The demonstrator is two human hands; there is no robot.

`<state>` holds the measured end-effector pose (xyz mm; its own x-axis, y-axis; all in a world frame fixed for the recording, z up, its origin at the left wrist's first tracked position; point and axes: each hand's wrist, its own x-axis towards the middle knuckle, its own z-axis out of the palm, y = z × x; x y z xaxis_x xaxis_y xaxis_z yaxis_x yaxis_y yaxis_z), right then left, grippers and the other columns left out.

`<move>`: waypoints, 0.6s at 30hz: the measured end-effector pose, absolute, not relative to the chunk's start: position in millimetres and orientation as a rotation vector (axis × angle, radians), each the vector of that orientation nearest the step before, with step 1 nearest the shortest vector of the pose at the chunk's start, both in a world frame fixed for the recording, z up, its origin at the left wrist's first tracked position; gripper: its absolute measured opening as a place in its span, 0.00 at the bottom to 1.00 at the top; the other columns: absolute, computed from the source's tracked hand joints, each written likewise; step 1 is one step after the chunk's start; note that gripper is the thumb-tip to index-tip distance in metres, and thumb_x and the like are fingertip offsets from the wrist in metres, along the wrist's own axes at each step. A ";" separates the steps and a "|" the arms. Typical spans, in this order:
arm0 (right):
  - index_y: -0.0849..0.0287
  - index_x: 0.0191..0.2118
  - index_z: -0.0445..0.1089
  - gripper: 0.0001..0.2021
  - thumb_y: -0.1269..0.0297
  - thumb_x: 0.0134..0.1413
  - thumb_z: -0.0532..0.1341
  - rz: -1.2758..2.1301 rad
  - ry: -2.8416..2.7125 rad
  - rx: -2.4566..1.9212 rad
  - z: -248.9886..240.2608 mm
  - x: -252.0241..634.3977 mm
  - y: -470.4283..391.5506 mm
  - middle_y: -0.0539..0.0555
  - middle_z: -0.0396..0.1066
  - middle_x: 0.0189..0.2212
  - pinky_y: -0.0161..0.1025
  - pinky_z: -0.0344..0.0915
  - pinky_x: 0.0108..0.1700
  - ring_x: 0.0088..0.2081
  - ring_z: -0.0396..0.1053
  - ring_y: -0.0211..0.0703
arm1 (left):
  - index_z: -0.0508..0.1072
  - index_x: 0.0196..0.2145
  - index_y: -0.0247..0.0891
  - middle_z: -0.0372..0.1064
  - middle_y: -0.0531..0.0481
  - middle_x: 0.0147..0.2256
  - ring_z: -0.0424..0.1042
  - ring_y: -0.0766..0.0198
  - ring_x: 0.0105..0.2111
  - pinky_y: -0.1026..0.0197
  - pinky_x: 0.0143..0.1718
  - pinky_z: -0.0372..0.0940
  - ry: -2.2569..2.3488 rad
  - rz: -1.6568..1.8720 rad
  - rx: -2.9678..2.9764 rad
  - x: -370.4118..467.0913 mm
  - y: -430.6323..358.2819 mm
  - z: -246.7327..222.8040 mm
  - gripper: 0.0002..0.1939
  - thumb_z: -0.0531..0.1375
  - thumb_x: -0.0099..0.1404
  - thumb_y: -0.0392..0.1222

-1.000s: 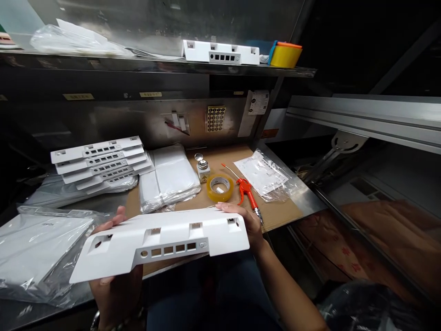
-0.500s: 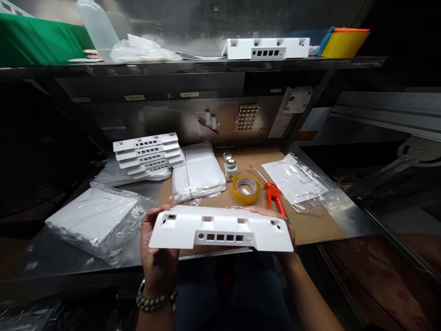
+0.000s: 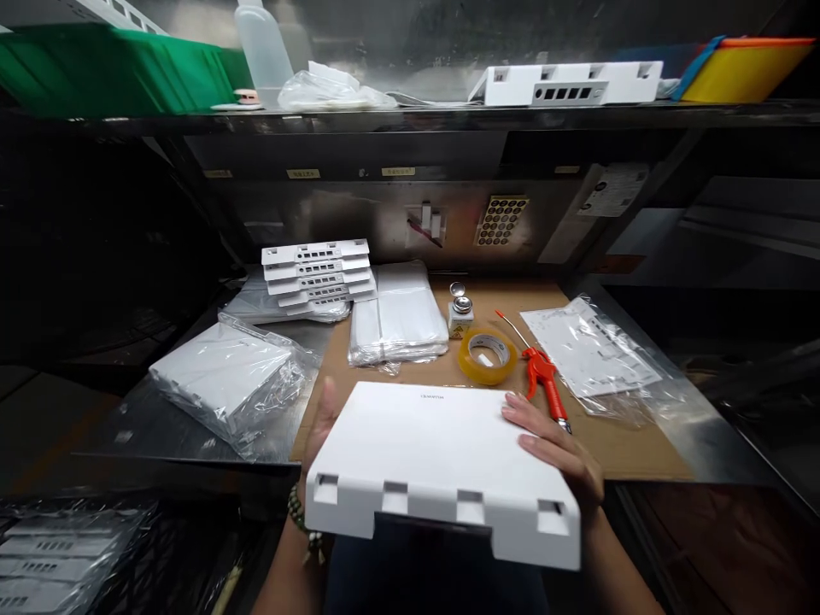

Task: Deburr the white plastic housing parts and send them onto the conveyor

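A white plastic device cover (image 3: 442,444), printed with small lettering and notched along its near edge, is held up in front of the bench's front edge. My left hand (image 3: 319,427) grips its left side, thumb upright at the corner. Around the right side wraps my right hand (image 3: 557,444), fingers lying over the top face. Just beyond the cover are a roll of yellowish clear tape (image 3: 506,369) and a red air blow gun (image 3: 541,376). A small white pump bottle (image 3: 460,314) stands behind the tape.
Stacked white covers (image 3: 317,278) lie at the back left, beside a pile of clear plastic bags (image 3: 397,312). Bagged white covers (image 3: 221,371) sit at the left, another bagged piece (image 3: 589,350) at the right. The shelf (image 3: 436,120) above carries a green bin (image 3: 121,73) and a yellow container (image 3: 743,73).
Both hands have tilted the cover, so its top face shows instead of the side with port openings. My right fingers now lie over that face. The camera view has shifted left.
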<state>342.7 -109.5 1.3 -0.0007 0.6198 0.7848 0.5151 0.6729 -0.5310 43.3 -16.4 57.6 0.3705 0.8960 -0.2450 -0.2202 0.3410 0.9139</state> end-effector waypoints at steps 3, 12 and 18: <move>0.41 0.59 0.73 0.21 0.71 0.66 0.61 0.090 -1.659 -1.003 -0.5 344.1 -108.1 0.52 0.68 0.66 0.65 0.69 0.64 0.68 0.64 0.59 | 0.72 0.61 0.47 0.77 0.43 0.54 0.75 0.41 0.56 0.40 0.56 0.71 0.695 0.833 0.697 44.6 -21.9 54.8 0.33 0.55 0.68 0.69; 0.53 0.57 0.75 0.17 0.54 0.67 0.64 0.673 -0.897 -1.347 1.8 333.2 -120.2 0.59 0.80 0.51 0.46 0.79 0.51 0.51 0.80 0.53 | 0.65 0.68 0.48 0.75 0.39 0.54 0.74 0.39 0.56 0.38 0.54 0.71 0.625 0.945 0.560 53.0 -27.5 63.5 0.44 0.53 0.64 0.78; 0.52 0.60 0.75 0.21 0.49 0.69 0.59 0.992 -0.885 -1.228 5.6 327.8 -132.9 0.58 0.77 0.56 0.51 0.76 0.56 0.56 0.76 0.56 | 0.62 0.69 0.50 0.75 0.36 0.55 0.76 0.36 0.53 0.32 0.49 0.73 0.778 0.989 0.570 56.6 -28.4 70.7 0.45 0.51 0.64 0.78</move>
